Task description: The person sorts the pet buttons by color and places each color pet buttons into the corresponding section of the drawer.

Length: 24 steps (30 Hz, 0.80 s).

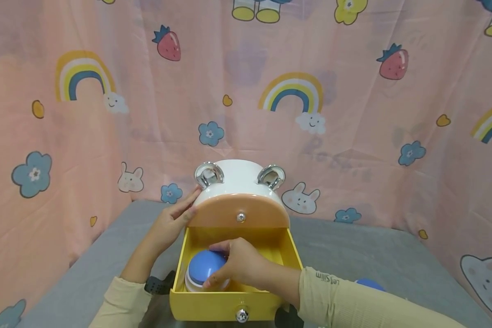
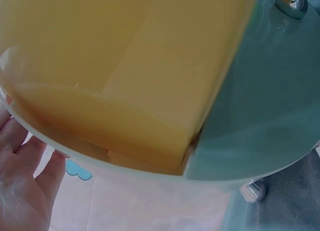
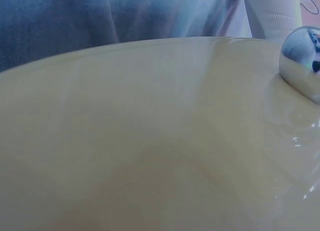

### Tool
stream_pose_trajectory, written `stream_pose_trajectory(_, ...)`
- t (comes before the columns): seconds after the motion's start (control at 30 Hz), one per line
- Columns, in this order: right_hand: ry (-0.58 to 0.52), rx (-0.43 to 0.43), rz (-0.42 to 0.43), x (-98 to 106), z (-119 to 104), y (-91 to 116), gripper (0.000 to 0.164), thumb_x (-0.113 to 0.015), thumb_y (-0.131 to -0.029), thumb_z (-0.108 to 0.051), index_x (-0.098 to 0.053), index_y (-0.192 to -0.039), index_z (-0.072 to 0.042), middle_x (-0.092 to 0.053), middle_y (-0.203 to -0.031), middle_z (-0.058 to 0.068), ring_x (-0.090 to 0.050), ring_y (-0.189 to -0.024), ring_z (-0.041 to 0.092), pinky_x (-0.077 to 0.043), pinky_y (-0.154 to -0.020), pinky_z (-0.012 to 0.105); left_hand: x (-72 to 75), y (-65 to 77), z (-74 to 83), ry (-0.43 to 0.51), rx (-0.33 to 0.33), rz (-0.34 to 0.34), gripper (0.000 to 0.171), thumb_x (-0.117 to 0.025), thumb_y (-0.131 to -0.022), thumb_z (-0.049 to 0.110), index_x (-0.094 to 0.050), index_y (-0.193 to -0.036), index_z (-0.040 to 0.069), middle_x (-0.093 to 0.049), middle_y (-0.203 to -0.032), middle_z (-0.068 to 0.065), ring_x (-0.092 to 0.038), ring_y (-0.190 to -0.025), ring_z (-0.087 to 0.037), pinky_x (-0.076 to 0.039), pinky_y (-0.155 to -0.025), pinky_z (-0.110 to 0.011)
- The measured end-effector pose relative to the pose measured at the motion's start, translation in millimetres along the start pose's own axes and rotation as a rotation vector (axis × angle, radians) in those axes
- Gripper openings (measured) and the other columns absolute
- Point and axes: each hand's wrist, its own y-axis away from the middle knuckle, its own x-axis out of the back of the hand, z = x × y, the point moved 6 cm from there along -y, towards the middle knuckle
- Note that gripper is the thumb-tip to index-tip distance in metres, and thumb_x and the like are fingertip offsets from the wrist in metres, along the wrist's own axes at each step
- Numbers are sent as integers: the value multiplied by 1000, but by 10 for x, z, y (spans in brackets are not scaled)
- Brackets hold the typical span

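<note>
Cream sleeve (image 1: 344, 300) nearest; my right hand (image 1: 243, 262) grips the blue-lidded jar (image 1: 205, 265), front-left corner of the yellow drawer (image 1: 207, 306). My left hand (image 1: 170, 225), loose-fingered, touches the cabinet (image 1: 238, 177). Drawer pulled out; release and closing apparently outstanding.

A: "Glossy blue-domed round tub (image 1: 207, 266), blue up top, white below! Yellow boxy glossy drawer (image 1: 209, 306), one solid colour."

B: "Yep, & orange curved drawer front (image 1: 217, 212), white rounded cabinet top (image 1: 241, 177), shiny silver ear-shaped rings (image 1: 209, 175), silver ball knobs (image 1: 242, 315)."

A: "Backdrop?"

B: "Pink fabric curtain (image 1: 242, 64), printed w/ multicol. rainbows, red strawberries, blue flwrs, white bunnies, etc. Plain grey cloth surface (image 1: 373, 255). Pale-yellow long sleeve (image 1: 352, 303), dk lettering! Black wrist strap (image 1: 157, 286)."
</note>
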Motion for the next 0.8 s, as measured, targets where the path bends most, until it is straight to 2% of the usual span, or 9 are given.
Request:
stream_pose_trajectory(0.2, -21, 1, -6, -17, -15, -3, 67, -92, -68, -15, -66, -129, -4, -67, -130, 11, -62, -122, 29, -46, -109, 53, 26, 7, -26, 7, 10, 7, 52, -48, -105, 34, -38, -154, 19, -26, -164, 3, -24, -153, -28, -27, -120, -54)
stream_pose_trajectory(0.5, -67, 50, 42, 49, -18, 82, 58, -89, -73, -17, -68, -125, -5, -70, -126, 9, -63, -122, 30, -48, -107, 51, -16, 11, -49, 18, 21, 2, 52, -49, -105, 35, -39, -154, 21, -28, -164, 4, -25, -153, -28, -27, -120, -53)
stream_pose_trajectory(0.63, -102, 78, 58, 157, 2, 195, 53, -87, -75, -17, -69, -124, -4, -71, -124, 9, -63, -123, 29, -48, -107, 49, -34, 3, -38, 13, 13, -1, 53, -49, -105, 35, -39, -154, 21, -28, -164, 4, -25, -153, -29, -28, -119, -53)
stream_pose_trajectory(0.8, -173, 113, 119, 388, 26, 354, 53, -85, -79, -19, -67, -126, -2, -69, -127, 11, -60, -128, 31, -47, -108, 45, -22, -6, -17, 10, -9, 2, 52, -49, -105, 33, -38, -154, 19, -27, -164, 1, -24, -153, -31, -29, -118, -52)
